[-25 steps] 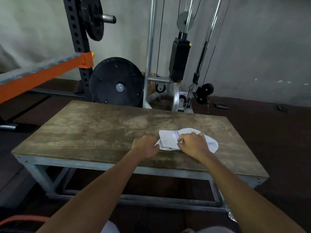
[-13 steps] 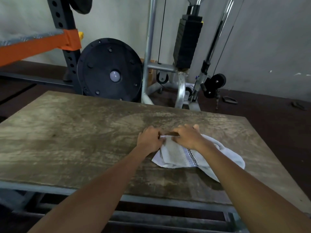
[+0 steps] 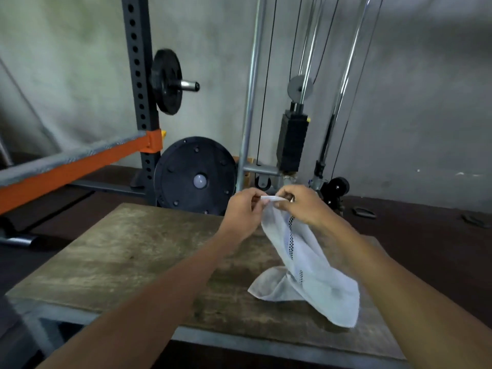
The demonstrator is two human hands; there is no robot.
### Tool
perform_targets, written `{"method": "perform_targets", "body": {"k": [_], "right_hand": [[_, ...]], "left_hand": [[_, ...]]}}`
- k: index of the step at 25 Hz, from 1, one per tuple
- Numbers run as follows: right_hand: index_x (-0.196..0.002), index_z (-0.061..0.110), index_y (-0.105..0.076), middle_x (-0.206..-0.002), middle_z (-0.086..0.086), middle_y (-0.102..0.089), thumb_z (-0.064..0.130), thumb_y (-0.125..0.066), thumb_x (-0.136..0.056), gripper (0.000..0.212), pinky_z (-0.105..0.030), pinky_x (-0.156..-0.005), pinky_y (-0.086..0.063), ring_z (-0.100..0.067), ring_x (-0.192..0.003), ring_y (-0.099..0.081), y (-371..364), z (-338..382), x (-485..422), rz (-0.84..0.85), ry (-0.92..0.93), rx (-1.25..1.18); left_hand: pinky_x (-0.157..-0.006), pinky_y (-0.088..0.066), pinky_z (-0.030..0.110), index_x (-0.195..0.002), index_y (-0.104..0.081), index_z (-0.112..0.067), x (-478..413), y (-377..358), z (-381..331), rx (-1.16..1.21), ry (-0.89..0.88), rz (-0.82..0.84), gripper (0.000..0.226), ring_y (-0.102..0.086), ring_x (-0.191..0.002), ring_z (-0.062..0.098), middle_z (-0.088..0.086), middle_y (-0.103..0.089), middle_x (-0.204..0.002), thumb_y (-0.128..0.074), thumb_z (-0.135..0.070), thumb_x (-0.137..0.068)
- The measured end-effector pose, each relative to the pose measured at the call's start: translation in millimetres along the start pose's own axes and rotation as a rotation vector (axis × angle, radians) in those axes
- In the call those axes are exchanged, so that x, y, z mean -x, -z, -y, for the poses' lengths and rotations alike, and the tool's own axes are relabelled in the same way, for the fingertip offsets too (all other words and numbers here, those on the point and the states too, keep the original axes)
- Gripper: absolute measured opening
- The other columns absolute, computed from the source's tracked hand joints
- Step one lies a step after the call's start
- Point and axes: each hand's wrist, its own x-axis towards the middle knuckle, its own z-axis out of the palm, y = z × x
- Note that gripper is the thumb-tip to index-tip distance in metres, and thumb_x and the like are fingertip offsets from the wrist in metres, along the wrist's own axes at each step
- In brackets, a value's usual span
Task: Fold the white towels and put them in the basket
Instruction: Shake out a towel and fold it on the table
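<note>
- The left hand (image 3: 243,209) and the right hand (image 3: 300,206) are raised above the far edge of the wooden table (image 3: 127,251). They are close together, and each pinches the top hem of the white towel (image 3: 306,265) between thumb and fingers.
- The towel hangs from that pinch in a twisted drape. Its lower end lies bunched on the near right part of the table.
- The step in hand looks like opening the towel by its edge, ahead of a first fold.
- To do it well, the hands should slide apart along the hem until each finds a corner, with the hem drawn taut so the twist drops out.
- With the two pinches so near each other, the cloth ropes up, and any fold made this way would likely come out lumpy.
- Lifting the low end clear of the table would let the cloth's own weight straighten it. It could then be laid flat with its stripe running true.
- The towel is thin, soft and limp. A narrow dark-and-white checked stripe runs down its length.
- The table top is a worn rectangular slab of rough wood with grey stains, set on a grey metal frame.
- Beyond the table's far edge stands a round black weight plate (image 3: 195,175) dotted with bolts.
- No basket is in view.
</note>
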Motion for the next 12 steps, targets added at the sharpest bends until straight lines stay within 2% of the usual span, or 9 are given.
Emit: {"method": "perform_targets", "body": {"k": [1,3,5,8,10,12], "right_hand": [[-0.078,0.029,-0.060,-0.070,0.012,-0.057,0.022,-0.067,-0.086,0.013,-0.024,-0.066,-0.037,-0.007,-0.069,-0.050,15,18,4,-0.027,0.028,-0.075],[-0.077,0.028,-0.060,-0.068,0.011,-0.053,0.022,-0.066,-0.087,0.013,-0.021,-0.059,-0.034,-0.005,-0.063,-0.046,38,48,12,-0.071,0.069,-0.132],[-0.079,0.024,-0.062,-0.071,0.006,-0.055,0.025,-0.064,-0.088,0.010,-0.022,-0.058,-0.034,-0.008,-0.064,-0.047,55,66,18,-0.120,0.069,-0.132],[-0.090,0.016,-0.062,-0.087,-0.004,-0.062,0.022,-0.061,-0.089,0.006,-0.026,-0.066,-0.044,-0.015,-0.077,-0.056,72,77,26,-0.166,0.019,-0.109],[-0.093,0.021,-0.059,-0.090,-0.004,-0.060,0.019,-0.059,-0.089,0.005,-0.028,-0.066,-0.048,-0.016,-0.078,-0.057,78,81,34,-0.120,0.016,-0.121],[-0.099,0.024,-0.058,-0.088,-0.005,-0.059,0.018,-0.058,-0.091,0.010,-0.026,-0.063,-0.047,-0.016,-0.076,-0.057,81,85,42,-0.046,0.035,-0.134]], "left_hand": [[-0.066,-0.039,0.007,-0.096,-0.065,-0.010,-5,12,-17,0.012,-0.027,-0.041,0.012,-0.055,-0.074,0.008,-0.003,-0.063,-0.083,-0.058,-0.019,-0.092],[-0.073,-0.048,0.024,-0.098,-0.061,-0.013,-14,32,-47,0.064,-0.001,-0.081,0.015,-0.061,-0.082,0.015,-0.001,-0.065,-0.087,-0.055,-0.026,-0.093],[-0.073,-0.048,0.031,-0.097,-0.060,-0.015,-17,49,-63,0.031,0.049,-0.037,0.018,-0.062,-0.082,0.016,-0.002,-0.066,-0.087,-0.057,-0.032,-0.091],[-0.063,-0.038,0.019,-0.083,-0.060,-0.015,-8,71,-74,-0.095,0.000,0.109,0.016,-0.052,-0.068,0.009,-0.008,-0.057,-0.072,-0.057,-0.029,-0.092],[-0.058,-0.032,0.011,-0.082,-0.061,-0.018,0,82,-80,-0.112,-0.008,0.148,0.016,-0.048,-0.064,0.001,-0.013,-0.053,-0.069,-0.057,-0.029,-0.093],[-0.059,-0.030,0.007,-0.084,-0.064,-0.016,3,91,-89,-0.143,-0.037,0.155,0.018,-0.048,-0.065,0.000,-0.012,-0.055,-0.069,-0.057,-0.030,-0.093]]}}
